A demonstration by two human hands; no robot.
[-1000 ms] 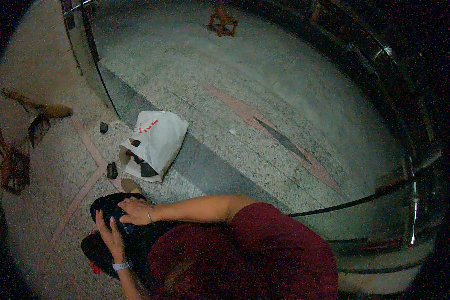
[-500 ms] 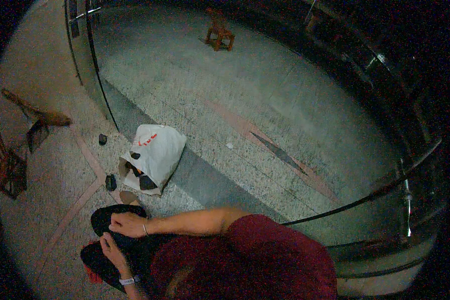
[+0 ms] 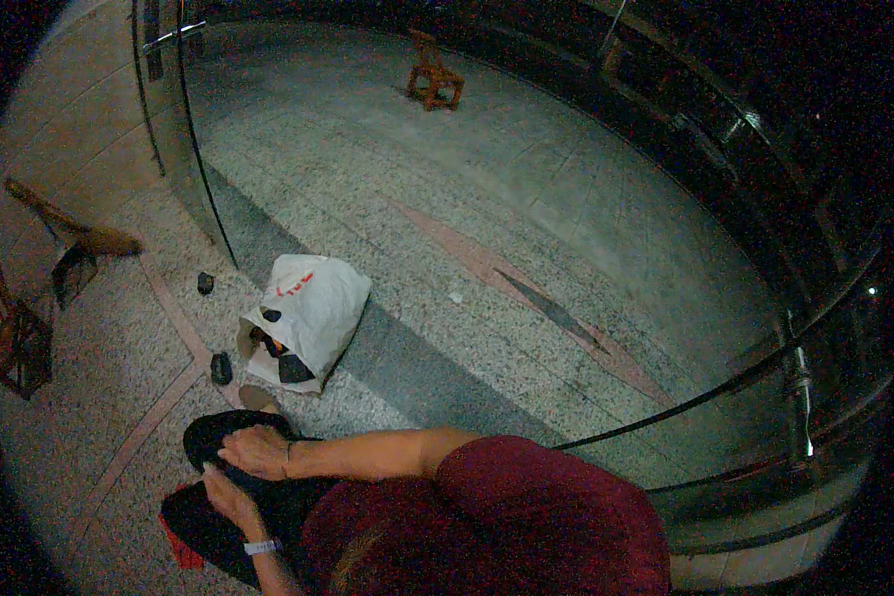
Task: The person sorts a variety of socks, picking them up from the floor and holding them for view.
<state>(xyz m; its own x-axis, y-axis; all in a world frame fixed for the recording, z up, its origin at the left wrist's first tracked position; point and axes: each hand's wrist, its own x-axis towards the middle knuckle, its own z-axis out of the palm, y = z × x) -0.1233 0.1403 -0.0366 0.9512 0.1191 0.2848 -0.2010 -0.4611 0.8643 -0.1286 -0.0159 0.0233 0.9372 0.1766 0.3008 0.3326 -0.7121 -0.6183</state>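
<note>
My right hand (image 3: 253, 451), with a thin bracelet at the wrist, is over my black-trousered knee (image 3: 201, 429), fingers curled in. Just below it in the view is my left hand (image 3: 230, 503), a white band on its wrist, its fingers bent and drawn together. The two hands are close together at the fingertips; anything they hold is too dark and small to make out. Beyond my knees a white bag (image 3: 320, 308) with red lettering lies on the floor, its mouth toward me, dark items (image 3: 293, 369) inside. A tan rounded shape, perhaps a shoe tip (image 3: 255, 397), shows beside the knee.
Two small dark objects (image 3: 221, 369) (image 3: 206, 283) lie on the speckled floor left of the bag. Wooden chairs stand at far left (image 3: 25, 343) and at the back (image 3: 434, 83). A dark-edged glass panel (image 3: 204, 189) rises behind the bag. Something red (image 3: 184, 544) shows under my lower knee.
The view has shifted slightly, and the bag sits a little lower in it. Both hands stay close together over my knees, with only slight finger movement.
</note>
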